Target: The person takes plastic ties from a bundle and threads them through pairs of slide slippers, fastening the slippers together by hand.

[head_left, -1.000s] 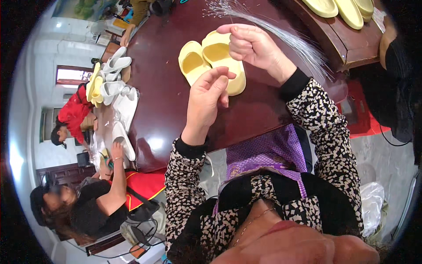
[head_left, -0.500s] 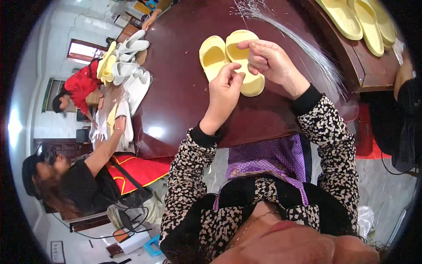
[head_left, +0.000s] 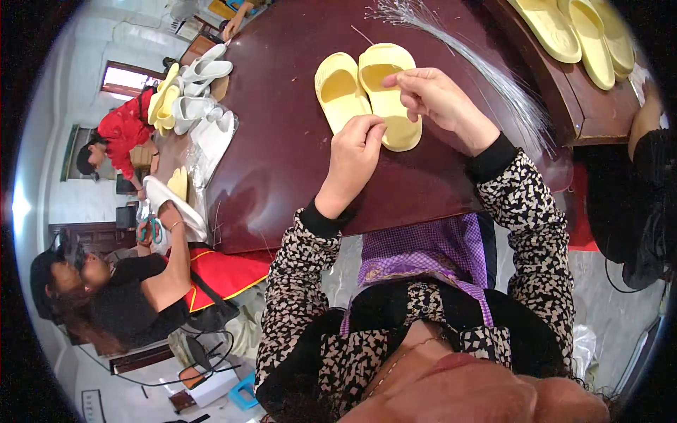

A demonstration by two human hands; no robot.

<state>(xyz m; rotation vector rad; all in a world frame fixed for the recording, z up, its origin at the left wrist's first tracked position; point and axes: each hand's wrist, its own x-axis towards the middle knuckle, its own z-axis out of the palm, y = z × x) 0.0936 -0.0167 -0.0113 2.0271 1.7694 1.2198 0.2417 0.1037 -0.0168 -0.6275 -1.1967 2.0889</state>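
Yellow slippers (head_left: pixel 374 81) lie side by side on the red-brown table (head_left: pixel 282 134), below the left hand (head_left: pixel 352 158), thumb and forefinger nearly meeting, and the right hand (head_left: pixel 446 103), fingers curled. Anything held: cannot be told. Slippers judged light, soft, flexible; best gripped at strap or sides.

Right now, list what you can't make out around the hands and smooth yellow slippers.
Head view: any strand between bare left hand and bare right hand: too fine to show.
Head view: part of the inside of the smooth yellow slipper beneath the right hand, which covers it.
Head view: far ends of smooth yellow slippers on the brown wooden stand: cut by the top edge.
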